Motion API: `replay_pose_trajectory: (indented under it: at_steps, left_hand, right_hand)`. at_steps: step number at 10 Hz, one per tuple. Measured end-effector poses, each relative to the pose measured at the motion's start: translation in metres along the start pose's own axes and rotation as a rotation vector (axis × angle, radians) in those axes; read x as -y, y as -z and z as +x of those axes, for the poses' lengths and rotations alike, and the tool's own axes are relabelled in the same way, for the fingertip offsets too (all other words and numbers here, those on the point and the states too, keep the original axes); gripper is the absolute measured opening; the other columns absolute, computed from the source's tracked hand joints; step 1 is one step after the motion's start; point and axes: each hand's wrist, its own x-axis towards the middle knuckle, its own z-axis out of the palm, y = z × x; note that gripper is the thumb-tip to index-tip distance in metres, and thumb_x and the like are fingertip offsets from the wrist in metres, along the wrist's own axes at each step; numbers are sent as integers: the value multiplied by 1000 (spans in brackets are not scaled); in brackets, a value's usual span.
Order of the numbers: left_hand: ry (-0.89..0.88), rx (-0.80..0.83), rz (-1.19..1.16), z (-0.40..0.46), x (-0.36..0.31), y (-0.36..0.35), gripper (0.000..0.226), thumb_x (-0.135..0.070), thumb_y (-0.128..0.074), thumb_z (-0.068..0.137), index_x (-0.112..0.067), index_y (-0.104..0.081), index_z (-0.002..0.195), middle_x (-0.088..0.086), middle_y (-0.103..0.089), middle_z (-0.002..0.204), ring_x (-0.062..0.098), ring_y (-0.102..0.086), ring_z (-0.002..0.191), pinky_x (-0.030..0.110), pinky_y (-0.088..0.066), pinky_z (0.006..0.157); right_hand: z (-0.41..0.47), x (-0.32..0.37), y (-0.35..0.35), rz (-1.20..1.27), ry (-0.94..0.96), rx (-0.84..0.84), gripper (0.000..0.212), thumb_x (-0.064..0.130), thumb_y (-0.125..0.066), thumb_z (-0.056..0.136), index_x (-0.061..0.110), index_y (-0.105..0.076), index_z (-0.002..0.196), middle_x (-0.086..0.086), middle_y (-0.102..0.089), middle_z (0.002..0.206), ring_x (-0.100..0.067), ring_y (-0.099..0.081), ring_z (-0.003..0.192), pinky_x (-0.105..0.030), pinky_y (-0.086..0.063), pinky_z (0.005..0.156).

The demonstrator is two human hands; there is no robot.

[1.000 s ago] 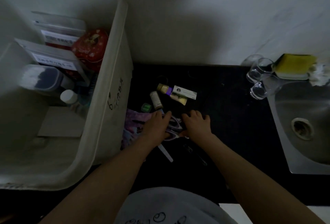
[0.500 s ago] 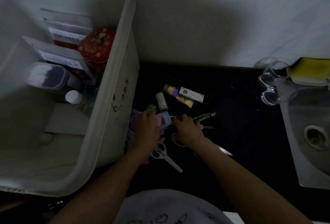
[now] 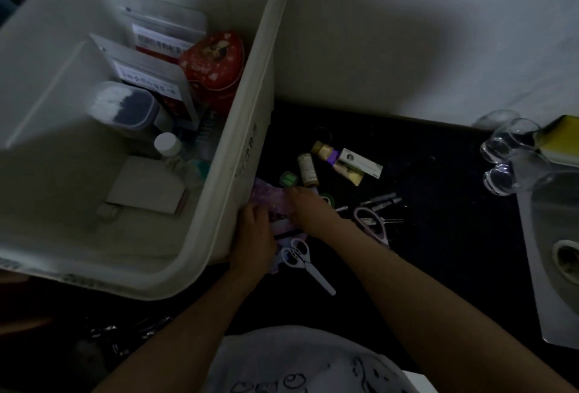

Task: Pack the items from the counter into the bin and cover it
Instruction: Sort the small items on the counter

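Dim light is falling across the room. A pale wall [image 3: 407,48] is running along the 12 o'clock side, carrying broad shadows. A black countertop [image 3: 438,236] is lying below it. A steel sink [image 3: 551,267] is sitting at 3 o'clock, with clear glasses [image 3: 507,157] standing just beside its far corner.

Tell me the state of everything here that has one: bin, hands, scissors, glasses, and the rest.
bin: uncovered, partly filled
left hand: gripping the pink packets
right hand: on the pink packets
white scissors: closed, flat on the counter
pink scissors: flat on the counter
small bottle: lying down
glasses: tipped on their sides
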Motion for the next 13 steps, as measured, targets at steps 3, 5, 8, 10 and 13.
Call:
replay_pose_trajectory:
  at_steps: [3, 5, 8, 10, 13]
  left_hand:
    - [-58, 79, 96, -23, 10, -21, 78, -7, -63, 81, 6, -20, 145, 28, -25, 147, 42, -25, 139, 50, -23, 115]
    - [-113, 167, 111, -24, 4, -32, 75, -18, -52, 90, 1, -10, 148, 17, -9, 157, 27, -10, 146, 36, -6, 120]
    - [276, -282, -319, -29, -27, -23, 43, 5, -50, 82, 2, -49, 125, 20, -49, 122, 32, -46, 115, 32, -35, 103]
    - [520, -249, -441, -14, -25, -17, 34, 3, -55, 80, 15, -53, 113, 31, -57, 117, 39, -55, 112, 38, -42, 97]
    - [642, -97, -723, -9, -15, -21, 18, -15, -66, 84, 3, -63, 84, 19, -65, 93, 27, -64, 89, 29, -47, 68]
  right_hand:
    - [-8, 2, -25, -162, -223, -185, 50, 26, -51, 92, 11, -37, 137, -13, -43, 134, -31, -40, 125, -43, -34, 101]
    - [-27, -14, -27, -151, -326, -132, 59, 35, -64, 83, 13, -36, 131, -13, -45, 127, -33, -44, 119, -43, -37, 97]
    - [-34, -16, -12, 8, -367, -123, 44, 30, -59, 88, 7, -43, 121, -15, -53, 120, -34, -52, 113, -44, -39, 93]
    - [-32, -2, -17, 143, -384, -57, 37, 29, -54, 90, 5, -47, 117, -15, -58, 116, -32, -58, 104, -39, -46, 86]
    - [-32, -3, -14, 272, -460, 92, 31, 32, -62, 87, 10, -51, 107, -11, -57, 111, -30, -55, 111, -41, -43, 96]
